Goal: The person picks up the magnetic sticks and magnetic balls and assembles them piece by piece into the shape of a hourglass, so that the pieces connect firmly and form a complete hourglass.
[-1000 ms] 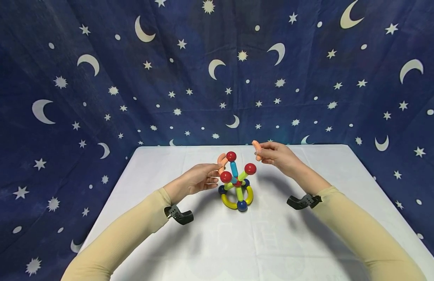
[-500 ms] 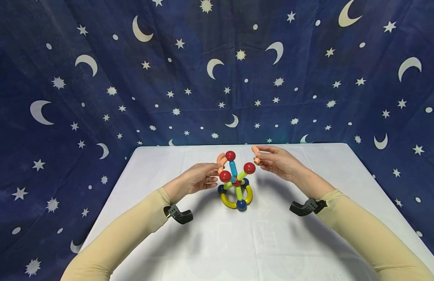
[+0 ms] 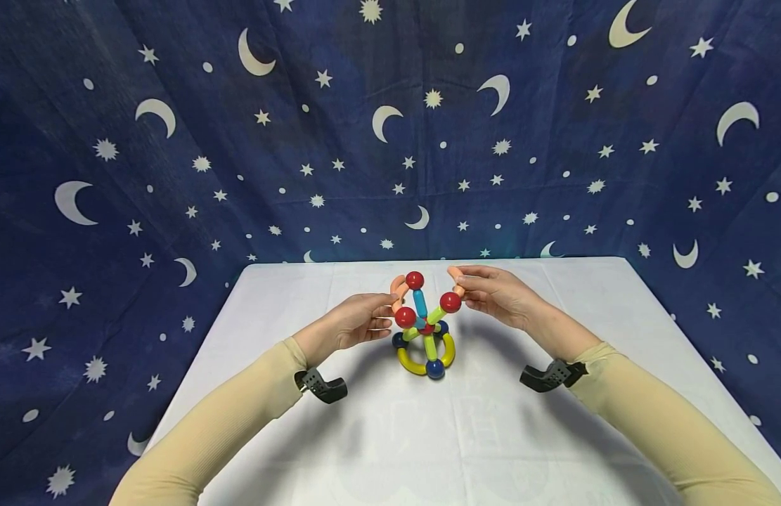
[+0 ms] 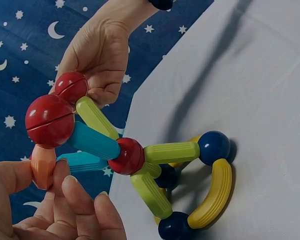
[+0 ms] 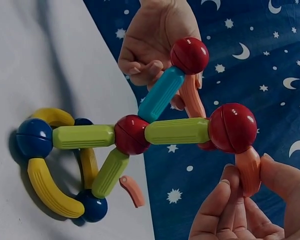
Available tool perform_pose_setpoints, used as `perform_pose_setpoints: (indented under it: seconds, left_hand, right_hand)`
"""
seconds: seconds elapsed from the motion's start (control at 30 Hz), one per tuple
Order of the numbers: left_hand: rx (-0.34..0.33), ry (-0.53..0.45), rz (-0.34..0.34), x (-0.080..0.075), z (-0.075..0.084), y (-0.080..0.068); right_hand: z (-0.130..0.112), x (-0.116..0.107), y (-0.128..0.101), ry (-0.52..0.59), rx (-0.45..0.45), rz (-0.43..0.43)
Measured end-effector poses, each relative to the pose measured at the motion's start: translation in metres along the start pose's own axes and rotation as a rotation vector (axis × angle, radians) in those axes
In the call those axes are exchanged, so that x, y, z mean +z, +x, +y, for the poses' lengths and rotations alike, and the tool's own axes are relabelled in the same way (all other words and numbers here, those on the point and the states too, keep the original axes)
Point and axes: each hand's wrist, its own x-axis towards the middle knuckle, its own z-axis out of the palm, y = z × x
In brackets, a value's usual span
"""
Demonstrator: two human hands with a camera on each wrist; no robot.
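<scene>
A magnetic stick-and-ball model stands on the table: yellow curved rods (image 4: 216,197) and blue balls (image 4: 214,148) form its base. Green rods (image 5: 84,137) rise to a central red ball (image 5: 132,134), from which green and blue rods (image 5: 161,95) reach outer red balls. My left hand (image 3: 365,322) pinches an orange curved rod (image 4: 43,167) between thumb and fingers, its end at one outer red ball (image 4: 50,121). On the other side, my right hand (image 3: 500,296) pinches a second orange curved rod (image 5: 249,172), its end against the red ball (image 5: 233,127) on the green rod.
Another orange curved rod (image 5: 132,191) lies loose on the white-covered table (image 3: 390,436) behind the model. A dark blue cloth (image 3: 339,126) with moons and stars hangs behind and at both sides. Black wrist devices (image 3: 323,386) sit below both hands.
My right hand has come left and slightly down, turning its orange rod and bringing the lower end to the red ball. The left hand and the model have stayed nearly still.
</scene>
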Motion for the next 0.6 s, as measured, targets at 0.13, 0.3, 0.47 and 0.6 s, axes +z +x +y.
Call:
perform_pose_setpoints:
  seconds: [0.13, 0.3, 0.47, 0.6]
  left_hand:
    - [0.000, 0.000, -0.001, 0.000, 0.000, 0.001]
    - [0.001, -0.005, -0.001, 0.000, -0.001, 0.002]
    - [0.000, -0.006, 0.001, 0.000, -0.001, 0.002]
    - [-0.002, -0.007, 0.007, 0.000, -0.001, 0.002]
  right_hand:
    - [0.000, 0.001, 0.001, 0.002, 0.003, -0.002]
    - [0.002, 0.002, 0.004, -0.007, -0.008, 0.003]
    - [0.002, 0.006, 0.007, -0.044, -0.016, -0.006]
    - [0.000, 0.011, 0.010, -0.067, -0.017, -0.027]
